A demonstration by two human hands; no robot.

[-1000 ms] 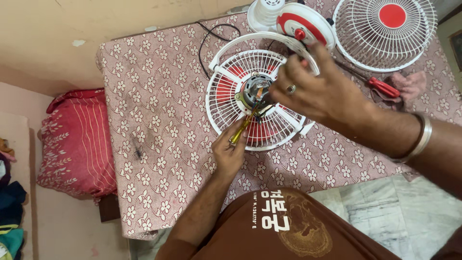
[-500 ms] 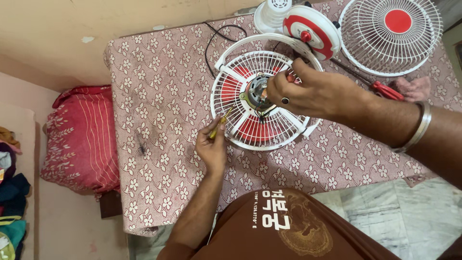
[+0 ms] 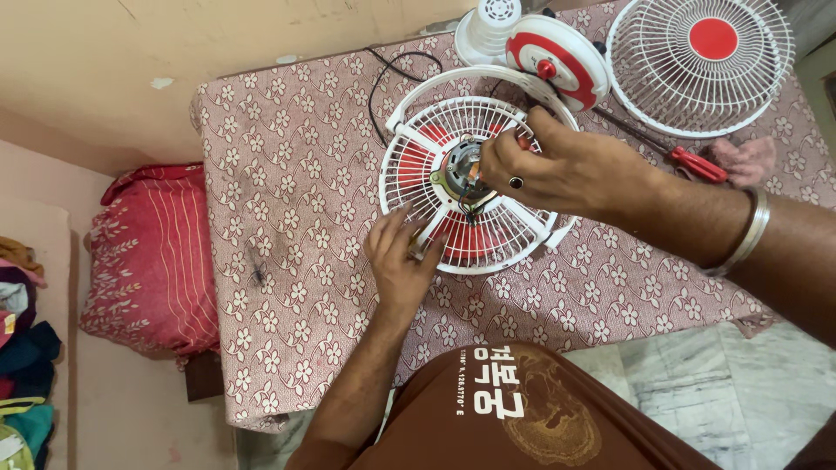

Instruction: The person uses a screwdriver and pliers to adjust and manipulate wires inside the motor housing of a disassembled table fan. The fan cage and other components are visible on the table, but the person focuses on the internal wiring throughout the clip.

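A white fan grille (image 3: 418, 139) with red blades beneath lies flat on the floral table cloth (image 3: 296, 174). A grey motor (image 3: 460, 167) sits at its centre with dark wires hanging from it. My right hand (image 3: 566, 170), with a ring and a metal bangle, reaches in from the right, and its fingertips grip the motor. My left hand (image 3: 399, 265) lies against the grille's lower left rim, fingers spread. Whether it has anything under the palm is hidden.
A second white grille (image 3: 701, 87) with a red centre lies at the back right, beside the red and white fan housing (image 3: 557, 52) and white base (image 3: 488, 22). A red-handled screwdriver (image 3: 697, 164), a pink rag (image 3: 747, 158) and a black cord (image 3: 381, 78) lie nearby. Red bedding (image 3: 148, 261) sits left.
My left hand drew a yellow-handled screwdriver away from the motor, then came to the grille's rim; the tool no longer shows. My right hand stays on the motor.
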